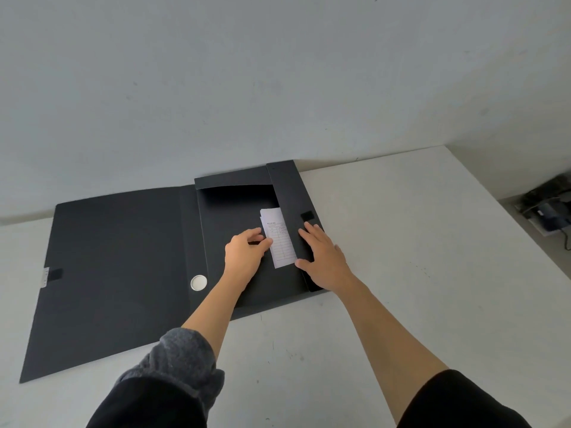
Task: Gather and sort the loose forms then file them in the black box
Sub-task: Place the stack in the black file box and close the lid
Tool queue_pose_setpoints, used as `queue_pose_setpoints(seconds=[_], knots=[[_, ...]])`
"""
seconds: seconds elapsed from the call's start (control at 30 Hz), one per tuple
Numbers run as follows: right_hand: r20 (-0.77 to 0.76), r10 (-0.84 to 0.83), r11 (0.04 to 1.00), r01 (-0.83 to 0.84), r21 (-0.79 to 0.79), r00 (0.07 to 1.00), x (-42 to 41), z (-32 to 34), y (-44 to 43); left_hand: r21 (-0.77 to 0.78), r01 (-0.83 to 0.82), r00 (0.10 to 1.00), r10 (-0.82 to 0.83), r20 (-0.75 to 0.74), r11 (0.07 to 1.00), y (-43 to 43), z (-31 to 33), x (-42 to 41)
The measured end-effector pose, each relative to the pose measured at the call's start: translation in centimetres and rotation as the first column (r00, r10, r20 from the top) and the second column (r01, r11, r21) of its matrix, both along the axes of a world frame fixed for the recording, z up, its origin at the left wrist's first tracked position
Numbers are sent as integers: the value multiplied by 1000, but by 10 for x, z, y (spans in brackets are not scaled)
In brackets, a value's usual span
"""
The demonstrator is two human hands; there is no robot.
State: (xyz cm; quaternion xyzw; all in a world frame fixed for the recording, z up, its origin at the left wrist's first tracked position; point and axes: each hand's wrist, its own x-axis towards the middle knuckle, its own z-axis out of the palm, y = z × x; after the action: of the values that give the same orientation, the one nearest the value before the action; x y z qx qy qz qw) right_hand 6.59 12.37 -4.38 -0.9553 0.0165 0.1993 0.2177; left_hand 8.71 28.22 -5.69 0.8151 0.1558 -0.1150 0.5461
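Box [234, 211] at counter's [401, 273] far edge; flap [289, 193] hides half the forms [279, 242]; right grip [321, 257] spread flat on flap; left grip [244, 254] at forms, hold unclear.

a black plastic file box [234, 208] lies open on a white table [401, 242], backed against the wall [247, 88]. its flat lid [117, 267] spreads leftward. a stack of white paper forms [282, 245] lies inside, by the right side. the left hand [244, 257] touches the stack's left edge; the right hand [324, 257] rests on the box's right wall.
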Motion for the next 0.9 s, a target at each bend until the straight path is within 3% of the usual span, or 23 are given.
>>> queue_pose_setpoints(seconds=[0.13,0.27,0.33,0.4,0.53,0.77,0.83,0.9], knots=[[132,38,992,-21,-125,991,0,7,19,112,-74,989,58,137,991,28,6,-11],[167,235,971,-223,-85,958,-12,1,75,322,-255,950,174,261,912,85,-2,-29],[103,290,954,-279,-104,951,-22,-9,95,543,-208,975,125,186,813,113,-11,-39],[64,315,938,-300,-175,947,-28,-21,97,661,-50,999,34,37,749,128,-19,-48],[61,306,927,-282,-249,950,-26,-22,78,674,116,993,-89,-75,730,120,-30,-55],[50,196,933,-171,-317,979,-20,-10,64,548,232,968,-247,-47,804,83,-26,-41],[99,266,929,-228,-291,959,-20,-11,79,448,211,969,-246,21,869,85,-23,-42],[88,333,920,-303,-250,939,-22,-14,95,444,76,979,-150,135,893,99,-23,-48]])
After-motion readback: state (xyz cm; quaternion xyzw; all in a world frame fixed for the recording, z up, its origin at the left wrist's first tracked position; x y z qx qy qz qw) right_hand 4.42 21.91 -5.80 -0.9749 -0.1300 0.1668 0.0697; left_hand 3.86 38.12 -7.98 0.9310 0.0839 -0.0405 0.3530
